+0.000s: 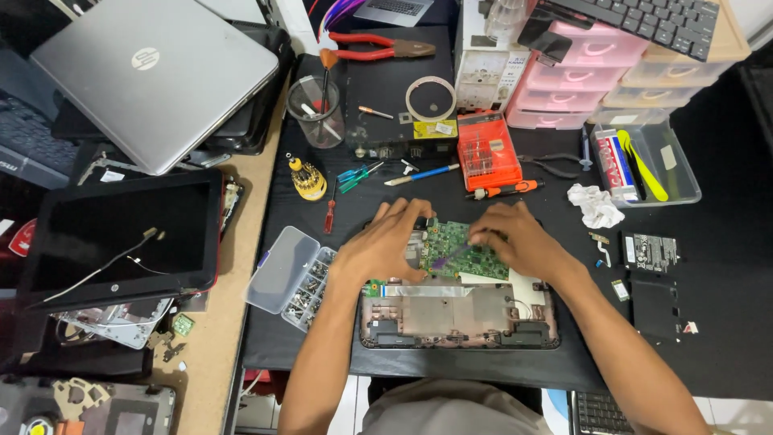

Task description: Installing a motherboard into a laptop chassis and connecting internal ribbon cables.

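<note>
Motherboard (459,246) w/ both hands (laptop base (459,318))

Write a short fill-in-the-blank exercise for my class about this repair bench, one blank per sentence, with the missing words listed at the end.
1. Both hands rest on a ____ circuit board inside the opened laptop base.
2. The clear screw organiser lies beside the ____ hand.
3. The pliers at the top have ____ handles.
4. The crumpled tissue lies nearest the ____ hand.

Missing words: green; left; red; right

An electronics repair workbench. Opened laptops (153,76), a bare green circuit board (463,250), screwdrivers (308,177), pliers (374,47) and parts drawers (564,80) crowd the black mat (708,322).
</note>
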